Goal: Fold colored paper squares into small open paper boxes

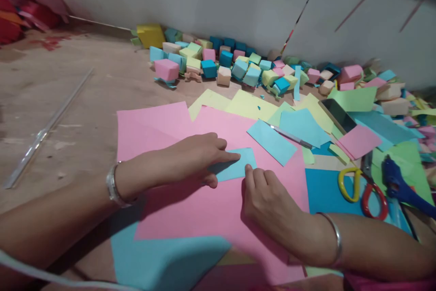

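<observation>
A small light blue paper piece (236, 165) lies on a large pink sheet (204, 200). My left hand (194, 157) rests on its left part, the forefinger stretched out flat along the paper and pressing it down. My right hand (265, 195) is curled, its thumb and fingertips pressed together at the piece's lower right edge. Both wrists wear a metal bangle. A second light blue strip (271, 142) lies just beyond, apart from both hands.
Several folded paper cubes (238, 66) are heaped along the wall at the back. Loose coloured sheets, a phone (337, 114), a craft knife (289, 135), yellow-and-red scissors (363, 189) and a blue glue gun (402, 189) lie at the right. A long clear ruler (47, 127) lies at the left.
</observation>
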